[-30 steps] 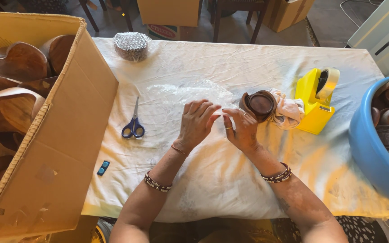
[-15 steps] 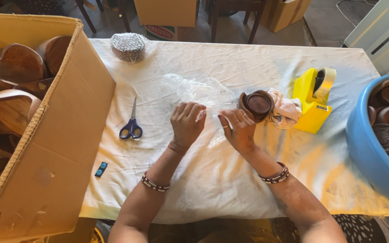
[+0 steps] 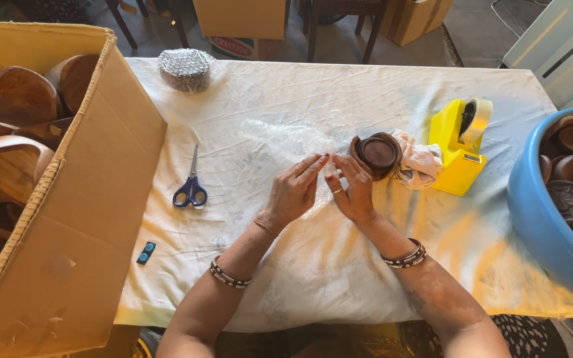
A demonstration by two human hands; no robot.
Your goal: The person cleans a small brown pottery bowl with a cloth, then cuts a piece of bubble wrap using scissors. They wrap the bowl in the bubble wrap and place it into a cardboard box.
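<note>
At the near edge of the tabletop (image 3: 313, 278), both forearms, each with bangles at the wrist, reach forward over the white cover. The left hand (image 3: 293, 192) and right hand (image 3: 351, 192) meet just beyond, fingertips almost touching each other.

1. Grip state. Each grip is closed to a fine pinch, thumb against the first fingers. Both pinches sit on the near edge of the clear bubble sheet (image 3: 286, 139), which lies flat on the cover and spreads away from the hands. The film is nearly transparent, so exactly how much of the edge is held cannot be told.

2. Step in hand. By judgement, the edge of the sheet is being worked between the fingertips, with nothing yet lying on the sheet.

3. Requirement for further handling. The film is thin and limp; it calls for a light, even pull from both pinches so that it neither tears nor folds on itself.

4. Surroundings. Just beyond the right hand, a round brown wooden piece (image 3: 376, 154) leans against a pale cloth (image 3: 419, 162), beside a yellow tape dispenser (image 3: 455, 156). Blue-handled scissors (image 3: 191, 185) lie to the left, well apart from the hands. A cardboard box (image 3: 87, 219) of wooden pieces stands at far left, a blue tub (image 3: 538, 219) of similar pieces at far right. A bubble roll (image 3: 185, 68) sits at the far edge.
</note>
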